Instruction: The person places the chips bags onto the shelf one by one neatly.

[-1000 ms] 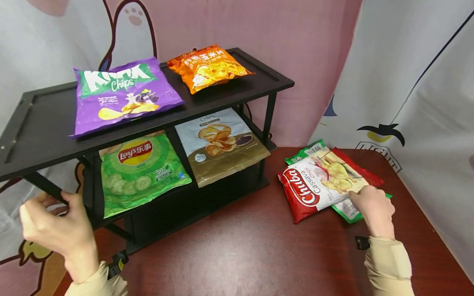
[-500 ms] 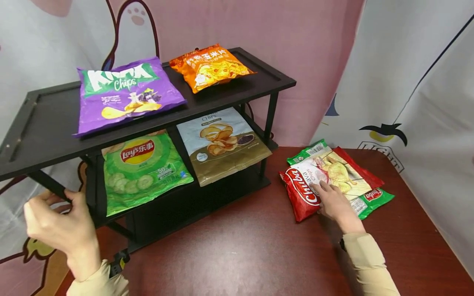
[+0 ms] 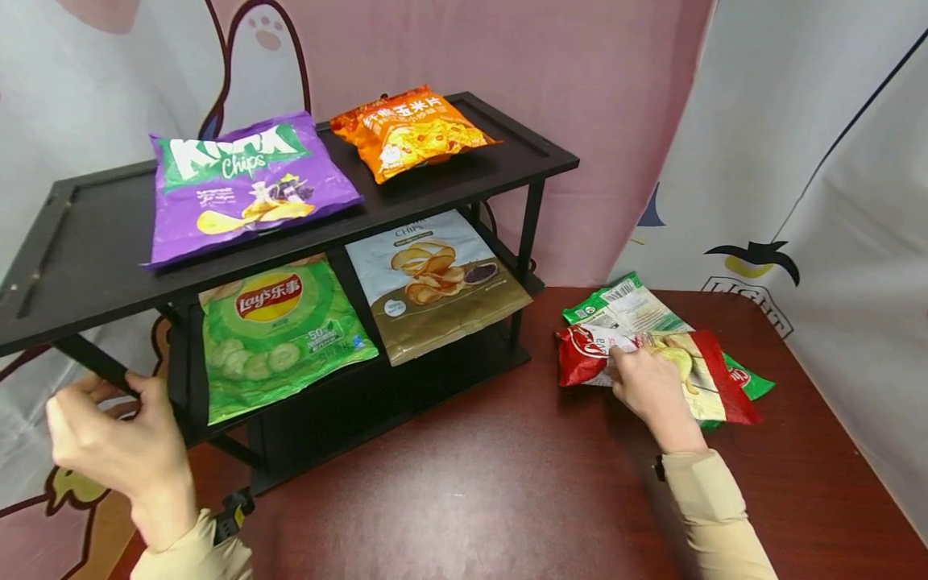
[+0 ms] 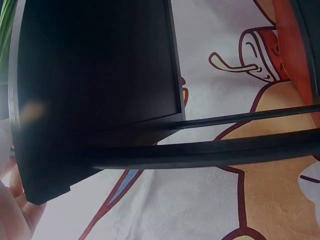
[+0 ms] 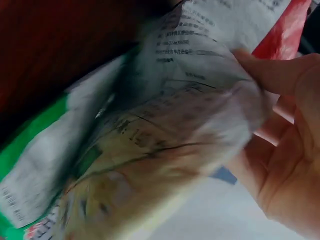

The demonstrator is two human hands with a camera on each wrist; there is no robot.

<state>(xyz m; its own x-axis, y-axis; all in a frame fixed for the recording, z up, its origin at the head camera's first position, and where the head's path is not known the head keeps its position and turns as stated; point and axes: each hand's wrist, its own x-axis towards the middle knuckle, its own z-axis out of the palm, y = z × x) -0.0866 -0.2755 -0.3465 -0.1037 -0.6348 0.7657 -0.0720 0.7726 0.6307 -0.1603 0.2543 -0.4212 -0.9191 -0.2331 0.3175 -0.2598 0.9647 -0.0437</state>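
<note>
My right hand (image 3: 648, 391) pinches a red and white Chuba cassava chip bag (image 3: 706, 372) near its middle, and the bag bends around the fingers. In the right wrist view, the thumb presses the printed side of the chip bag (image 5: 200, 70), the other fingers behind it. Beneath lies a green bag (image 3: 634, 310), back label up, partly covered. On the left, my left hand (image 3: 119, 439) grips the corner post (image 3: 90, 356) of a black shelf (image 3: 94, 234). Only part of that hand's fingers (image 4: 17, 212) shows at the left wrist view's edge.
A purple chip bag (image 3: 250, 189) and an orange bag (image 3: 413, 133) lie on the top shelf. One level down are a green Lay's bag (image 3: 283, 338) and a white-and-gold chip bag (image 3: 438, 286). The brown table (image 3: 464, 491) extends in front, with printed curtains (image 3: 580, 97) behind.
My right hand has moved left from the chip bag's right edge to its middle and gripped it. The bag has folded and its front edge has lifted. My left hand stays on the post.
</note>
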